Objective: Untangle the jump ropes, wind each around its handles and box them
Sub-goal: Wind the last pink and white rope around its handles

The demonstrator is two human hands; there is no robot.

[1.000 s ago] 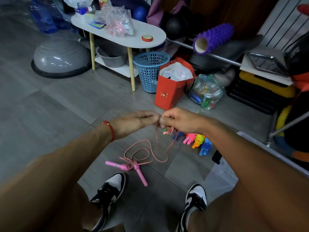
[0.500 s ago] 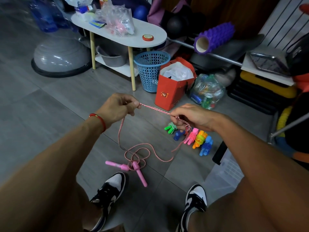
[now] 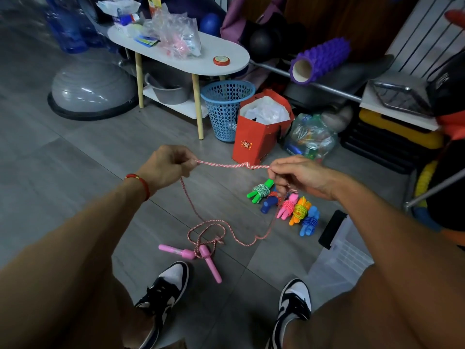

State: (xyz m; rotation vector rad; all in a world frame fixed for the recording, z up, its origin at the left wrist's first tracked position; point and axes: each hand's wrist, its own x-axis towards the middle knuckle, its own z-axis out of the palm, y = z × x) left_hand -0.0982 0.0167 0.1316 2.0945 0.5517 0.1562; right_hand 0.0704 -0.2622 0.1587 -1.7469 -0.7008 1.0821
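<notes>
pink rope (image 3: 226,165) stretched between left hand (image 3: 167,165) and right hand (image 3: 299,175)

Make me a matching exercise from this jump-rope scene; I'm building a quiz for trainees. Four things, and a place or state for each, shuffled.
Things:
1. pink handles
2. red-and-white cord
3. green jump rope
4. clear box

Places or states:
A. wound, on the floor
B. stretched between left hand and right hand
C. beside the right foot
D. on the floor, cord looped over them

Pairs: 1-D, 2-B, 3-A, 4-C
</notes>
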